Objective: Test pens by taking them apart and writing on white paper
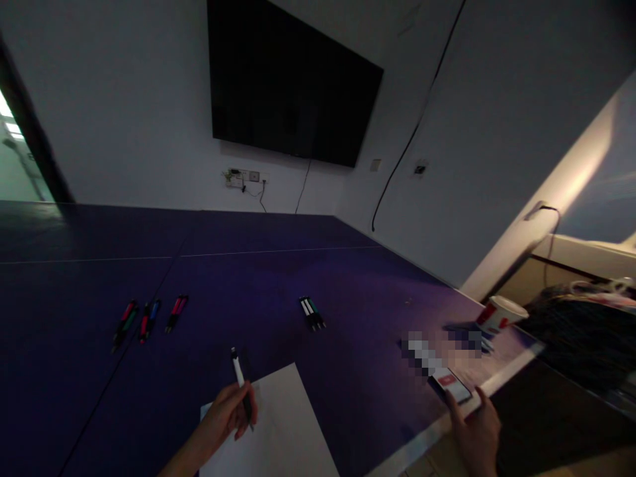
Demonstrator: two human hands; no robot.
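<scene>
A white and black pen [238, 368] is held upright at a slant in my left hand [231, 411], its tip down over a white sheet of paper [283, 424]. At the table's right edge my right hand [476, 427] has its thumb and a finger at the near end of a phone [450, 383], whose screen is lit and partly blurred. Several pens lie on the purple table [238, 285]: a group with white and green barrels [311, 313] beyond the paper, and pink, red, green and blue ones [149, 321] at the left.
A white and red paper cup [501, 315] stands near the right corner, beside a partly blurred dark item [467, 338]. Dark fabric [576, 331] lies past the table's right side. A large black screen [293, 79] hangs on the wall above sockets and cables.
</scene>
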